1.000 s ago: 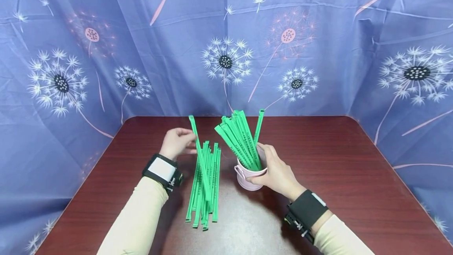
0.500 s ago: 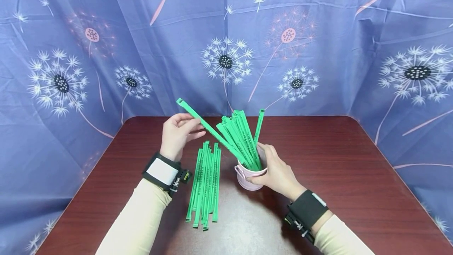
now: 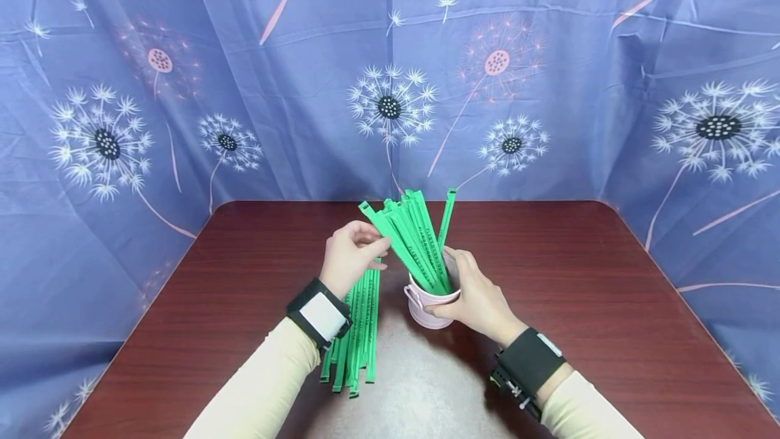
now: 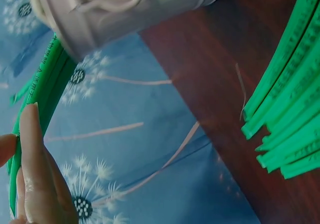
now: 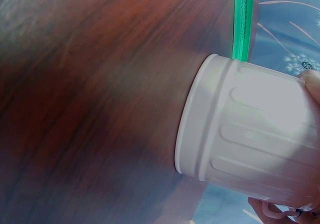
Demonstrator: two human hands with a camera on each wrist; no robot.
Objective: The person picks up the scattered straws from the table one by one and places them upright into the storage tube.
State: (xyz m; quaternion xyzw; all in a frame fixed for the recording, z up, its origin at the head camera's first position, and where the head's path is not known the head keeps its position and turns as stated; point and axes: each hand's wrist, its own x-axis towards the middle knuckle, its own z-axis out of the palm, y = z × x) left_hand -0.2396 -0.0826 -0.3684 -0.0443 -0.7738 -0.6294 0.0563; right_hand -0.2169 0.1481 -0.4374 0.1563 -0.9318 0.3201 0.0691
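In the head view, my left hand pinches a green wrapped straw near its upper end. That straw leans into the pink bucket, against a bunch of similar straws standing inside. One straw tilts the other way, apart from the bunch. My right hand grips the bucket's rim and side, thumb in front. In the left wrist view, thumb and fingers meet on the green straw below the bucket's rim. The right wrist view shows the bucket's ribbed wall, with fingertips at the edge.
A loose pile of green wrapped straws lies on the brown table, left of the bucket and partly behind my left wrist. A blue dandelion-print cloth hangs round the table's back and sides.
My left hand lifted a straw from the pile, swung its lower end into the bucket, then moved right until the straw leaned against the bunch. The right hand and bucket stayed put.
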